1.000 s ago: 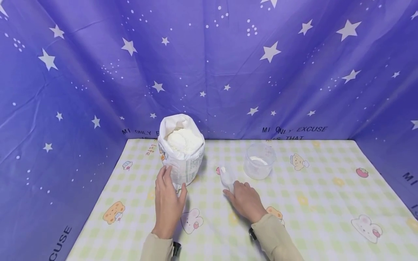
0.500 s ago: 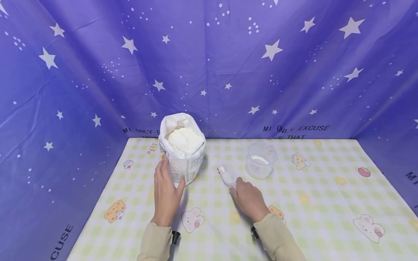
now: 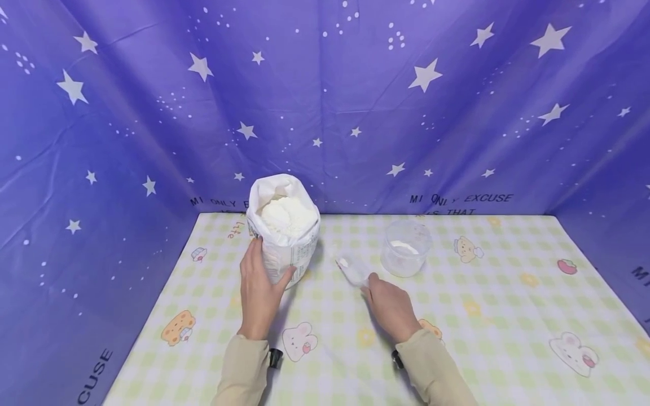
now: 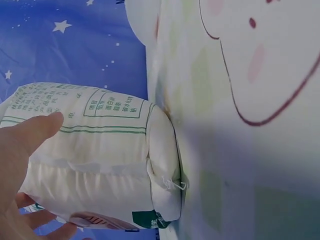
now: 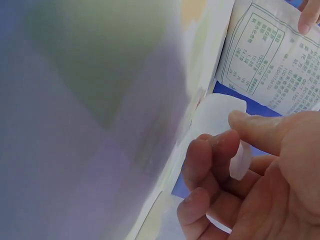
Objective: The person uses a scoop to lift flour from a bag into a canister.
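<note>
Scoop (image 3: 356, 272) held in curled fingers of right hand (image 3: 391, 307), slanting longways, mouth to far left. Tall bag (image 3: 293, 248) at left, open end up, held in wide-spread left hand (image 3: 260, 293).

Your left hand (image 3: 260, 296) grips the bag (image 3: 295, 251) of powder (image 3: 286, 217) — to the bag's right, your right hand (image 3: 391, 307) holds a scoop (image 3: 355, 272), a tub (image 3: 404, 260) stands farther right, and a starry curtain (image 3: 304, 90) hangs behind it.

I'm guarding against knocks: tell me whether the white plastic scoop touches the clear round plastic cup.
Apart: the head view shows a strip of checked tablecloth between the scoop and cup.
</note>
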A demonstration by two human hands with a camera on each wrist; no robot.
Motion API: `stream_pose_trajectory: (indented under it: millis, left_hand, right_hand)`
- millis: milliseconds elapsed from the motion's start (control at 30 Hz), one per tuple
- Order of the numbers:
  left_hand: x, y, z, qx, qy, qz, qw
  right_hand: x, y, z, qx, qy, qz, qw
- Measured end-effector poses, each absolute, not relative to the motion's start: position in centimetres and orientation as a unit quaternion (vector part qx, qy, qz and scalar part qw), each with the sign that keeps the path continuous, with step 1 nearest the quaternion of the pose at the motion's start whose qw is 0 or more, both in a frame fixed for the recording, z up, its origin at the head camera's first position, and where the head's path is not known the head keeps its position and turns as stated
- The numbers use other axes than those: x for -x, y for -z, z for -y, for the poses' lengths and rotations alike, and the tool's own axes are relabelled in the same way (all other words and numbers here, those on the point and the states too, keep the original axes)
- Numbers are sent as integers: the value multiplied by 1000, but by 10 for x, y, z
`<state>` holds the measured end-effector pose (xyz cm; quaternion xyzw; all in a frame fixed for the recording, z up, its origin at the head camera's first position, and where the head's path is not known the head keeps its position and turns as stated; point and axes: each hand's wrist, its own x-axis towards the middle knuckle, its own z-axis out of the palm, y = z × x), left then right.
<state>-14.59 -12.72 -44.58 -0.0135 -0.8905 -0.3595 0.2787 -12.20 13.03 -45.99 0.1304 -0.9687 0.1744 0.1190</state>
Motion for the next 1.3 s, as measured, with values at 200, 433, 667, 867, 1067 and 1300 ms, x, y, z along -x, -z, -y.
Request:
stream_pose_trajectory:
  millis: [200, 433, 667, 867, 1067, 1300]
  left_hand:
    - [150, 447, 126, 1, 368, 889, 273]
    - [155, 448, 128, -9, 380, 884, 271]
    - [156, 444, 131, -23, 394, 880, 265]
    - [155, 441, 131, -31, 397, 878, 265]
    - [156, 441, 131, -32, 393, 880, 266]
    - [155, 442, 131, -32, 396, 880, 262]
  right_hand:
    - [123, 456, -134, -108, -191, 971, 92]
    - [128, 453, -138, -109, -223, 966, 78]
    - [131, 448, -144, -125, -226, 962, 87]
    - [135, 439, -149, -145, -221, 959, 98]
    - [136, 427, -154, -157, -215, 956, 122]
    - [138, 407, -158, -165, -209, 955, 131]
